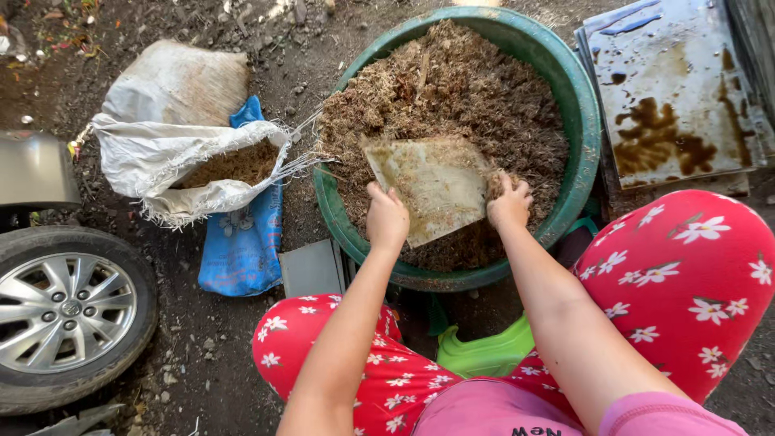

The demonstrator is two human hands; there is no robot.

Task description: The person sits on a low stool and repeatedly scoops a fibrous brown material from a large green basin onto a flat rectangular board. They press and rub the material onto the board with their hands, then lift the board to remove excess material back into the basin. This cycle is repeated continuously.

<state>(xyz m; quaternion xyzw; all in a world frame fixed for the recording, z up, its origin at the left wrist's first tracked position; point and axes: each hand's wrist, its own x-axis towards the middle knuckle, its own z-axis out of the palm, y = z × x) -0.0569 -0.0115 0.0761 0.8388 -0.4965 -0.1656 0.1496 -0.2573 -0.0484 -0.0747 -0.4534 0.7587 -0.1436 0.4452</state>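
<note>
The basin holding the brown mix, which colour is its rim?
The basin's rim is green, seen best in the head view.

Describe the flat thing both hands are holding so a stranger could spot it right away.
Find the big green tub full of brown fibrous mix. On that mix lies a flat, pale, dirt-smeared sheet, gripped by the left hand and right hand. It is the only smooth panel inside.

A single head-worn camera looked steeply down from above the seated person's lap, facing forward toward twelve o'clock. It sat close over the green basin (581, 121), which filled the upper centre. A car wheel (64, 311) lay at eight o'clock, a stained metal sheet (674, 89) at two o'clock.
</note>
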